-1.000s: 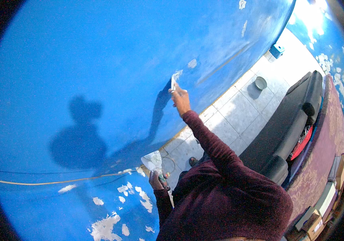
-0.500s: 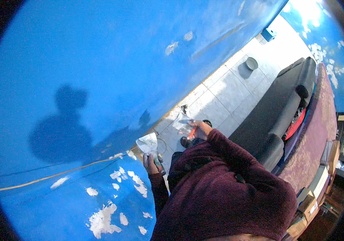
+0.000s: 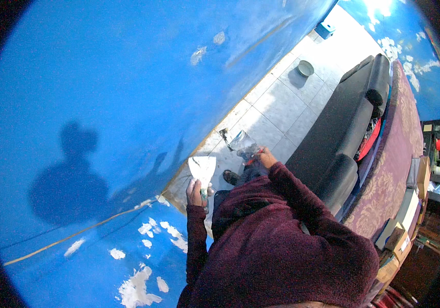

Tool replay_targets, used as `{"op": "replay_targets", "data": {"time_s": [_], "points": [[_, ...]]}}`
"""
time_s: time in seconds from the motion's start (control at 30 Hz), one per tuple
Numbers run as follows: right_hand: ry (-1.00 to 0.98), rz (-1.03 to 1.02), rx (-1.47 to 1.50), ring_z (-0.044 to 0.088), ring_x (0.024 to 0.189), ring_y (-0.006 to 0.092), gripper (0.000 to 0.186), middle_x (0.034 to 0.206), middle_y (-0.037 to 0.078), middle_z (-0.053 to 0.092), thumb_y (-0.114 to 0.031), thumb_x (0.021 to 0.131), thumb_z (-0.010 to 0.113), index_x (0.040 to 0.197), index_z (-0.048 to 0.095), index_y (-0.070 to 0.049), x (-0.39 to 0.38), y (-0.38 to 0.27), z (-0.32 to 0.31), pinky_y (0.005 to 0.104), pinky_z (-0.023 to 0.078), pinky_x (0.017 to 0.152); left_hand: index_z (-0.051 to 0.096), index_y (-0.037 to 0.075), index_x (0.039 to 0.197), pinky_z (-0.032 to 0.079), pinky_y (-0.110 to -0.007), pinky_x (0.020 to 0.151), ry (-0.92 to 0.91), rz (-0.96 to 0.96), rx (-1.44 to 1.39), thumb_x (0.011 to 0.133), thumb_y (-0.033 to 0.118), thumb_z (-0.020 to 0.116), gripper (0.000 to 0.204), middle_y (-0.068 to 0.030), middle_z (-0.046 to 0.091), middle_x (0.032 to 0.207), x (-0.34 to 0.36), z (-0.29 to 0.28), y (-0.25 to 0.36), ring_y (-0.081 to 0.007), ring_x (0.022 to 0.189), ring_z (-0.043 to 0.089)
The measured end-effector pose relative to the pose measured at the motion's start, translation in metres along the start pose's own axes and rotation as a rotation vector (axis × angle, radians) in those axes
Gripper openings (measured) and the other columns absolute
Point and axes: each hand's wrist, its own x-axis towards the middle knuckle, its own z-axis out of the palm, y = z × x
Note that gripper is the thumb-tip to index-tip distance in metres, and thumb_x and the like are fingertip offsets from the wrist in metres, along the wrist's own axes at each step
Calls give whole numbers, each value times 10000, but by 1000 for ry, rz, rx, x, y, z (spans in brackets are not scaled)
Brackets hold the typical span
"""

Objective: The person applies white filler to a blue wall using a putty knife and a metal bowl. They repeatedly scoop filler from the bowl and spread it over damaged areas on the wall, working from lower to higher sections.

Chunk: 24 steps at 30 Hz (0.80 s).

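My left hand (image 3: 194,194) is wrapped round the dark handle of a wide putty knife (image 3: 202,168), its blade upward and whitish. In my right hand (image 3: 266,158), held farther to the right, is a second putty knife (image 3: 241,140) with a red-orange handle and a shiny, smeared blade. The two blades are apart. Both hands are in front of my body, above the tiled floor. To the left and ahead rises a blue wall (image 3: 127,66), touched by neither hand. White filler patches (image 3: 137,288) mark its lower left part.
A black sofa (image 3: 327,138) stands to the right, with a purple patterned mattress-like piece (image 3: 384,169) along it. Farther off on the tiled floor (image 3: 276,102) are a round bowl (image 3: 305,68) and a blue box (image 3: 325,30). Cardboard boxes (image 3: 398,241) sit at the right.
My left hand has moved up and slightly right with its putty knife, whose blade now stands more upright. My right hand's putty knife has turned. The view has shifted a little.
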Motion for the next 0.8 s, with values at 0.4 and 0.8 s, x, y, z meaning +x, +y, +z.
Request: {"op": "replay_targets", "data": {"time_s": [0.4, 0.8], "points": [[-382, -909, -988, 450, 1265, 317, 661, 1371, 114, 477, 74, 694, 519, 1313, 528, -157, 9, -175, 12, 416, 365, 1029, 537, 14, 1100, 424, -263, 446, -397, -25, -58, 935, 255, 456, 303, -104, 618, 756, 38, 97, 88, -142, 521, 541], [-161, -903, -1085, 462, 1253, 318, 727, 1352, 119, 496, 114, 663, 447, 1351, 474, -122, 56, -230, -128, 419, 380, 1029, 492, 16, 1126, 391, -236, 461, -307, 199, 44, 958, 279, 403, 324, -82, 574, 720, 88, 253, 107, -111, 506, 490]]}}
